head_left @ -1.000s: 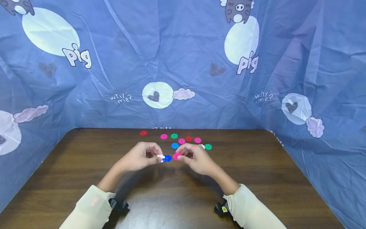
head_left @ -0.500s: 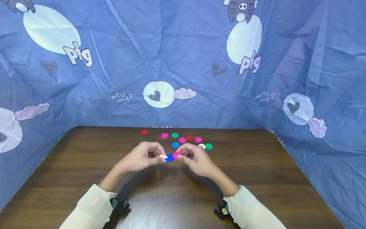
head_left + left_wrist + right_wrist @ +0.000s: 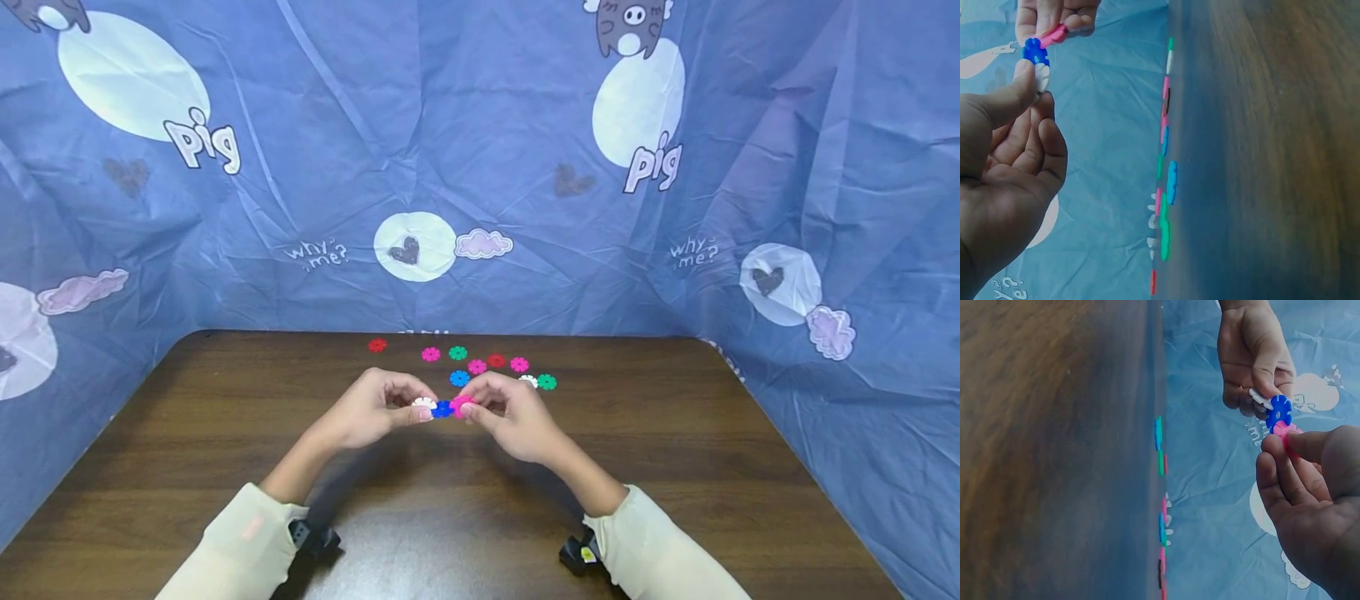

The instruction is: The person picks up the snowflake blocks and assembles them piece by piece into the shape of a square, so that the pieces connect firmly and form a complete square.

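My left hand (image 3: 372, 412) pinches a white notched, flower-shaped disc (image 3: 424, 403) between thumb and fingers. Joined to its right side is a dark blue disc (image 3: 442, 409) of the same kind. A pink notched disc (image 3: 461, 407) is pinched by my right hand (image 3: 513, 417) and meets the blue one's other edge. In the right wrist view the pink disc (image 3: 1283, 429) overlaps the blue disc (image 3: 1279, 411); whether their slots are fully engaged I cannot tell. In the left wrist view the pink disc (image 3: 1054, 35) stands at an angle to the blue disc (image 3: 1035, 53). Both hands are above the table.
Behind the hands several loose discs lie on the brown table (image 3: 465, 517), among them a red one (image 3: 377, 345), a light blue one (image 3: 460, 378) and a green one (image 3: 547, 382). A blue printed cloth (image 3: 330, 167) hangs around the table's back and sides.
A second ago the blue and pink discs were apart; the left hand's pair has moved right and they now meet. The white disc has tilted to show more of its face.
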Motion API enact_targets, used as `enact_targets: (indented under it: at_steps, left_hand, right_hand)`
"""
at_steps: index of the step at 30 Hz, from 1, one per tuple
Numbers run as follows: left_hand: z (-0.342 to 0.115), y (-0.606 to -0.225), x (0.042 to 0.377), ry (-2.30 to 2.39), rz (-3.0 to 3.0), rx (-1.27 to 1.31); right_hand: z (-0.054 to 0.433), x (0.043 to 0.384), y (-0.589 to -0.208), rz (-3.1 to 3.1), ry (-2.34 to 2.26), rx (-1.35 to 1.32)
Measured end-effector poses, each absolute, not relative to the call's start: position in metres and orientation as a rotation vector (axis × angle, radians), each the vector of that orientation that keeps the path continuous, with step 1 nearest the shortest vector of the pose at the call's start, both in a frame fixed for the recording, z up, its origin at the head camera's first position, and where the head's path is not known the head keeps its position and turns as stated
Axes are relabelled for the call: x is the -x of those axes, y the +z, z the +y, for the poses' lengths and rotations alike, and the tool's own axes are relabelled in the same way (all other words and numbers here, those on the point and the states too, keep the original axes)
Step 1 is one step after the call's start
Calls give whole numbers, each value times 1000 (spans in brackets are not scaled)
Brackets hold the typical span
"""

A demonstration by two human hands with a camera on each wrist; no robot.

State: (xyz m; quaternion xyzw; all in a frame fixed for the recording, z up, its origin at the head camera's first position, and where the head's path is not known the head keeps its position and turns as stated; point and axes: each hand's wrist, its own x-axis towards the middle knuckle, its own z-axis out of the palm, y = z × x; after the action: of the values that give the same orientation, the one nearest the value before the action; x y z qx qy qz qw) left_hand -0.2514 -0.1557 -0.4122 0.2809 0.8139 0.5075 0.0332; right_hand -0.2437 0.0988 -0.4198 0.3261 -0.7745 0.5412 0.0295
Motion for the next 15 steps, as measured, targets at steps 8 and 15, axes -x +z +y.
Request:
enact_targets:
  at_steps: [8,15]
  left_hand:
    - [-151,-409,246,1567,2539,-882]
    - [-149,-414,244,1566,2534,-915]
  right_hand:
    - [100,241,-418,-2341,1704,-1035]
    - [101,240,-417,-2382,1711,-1049]
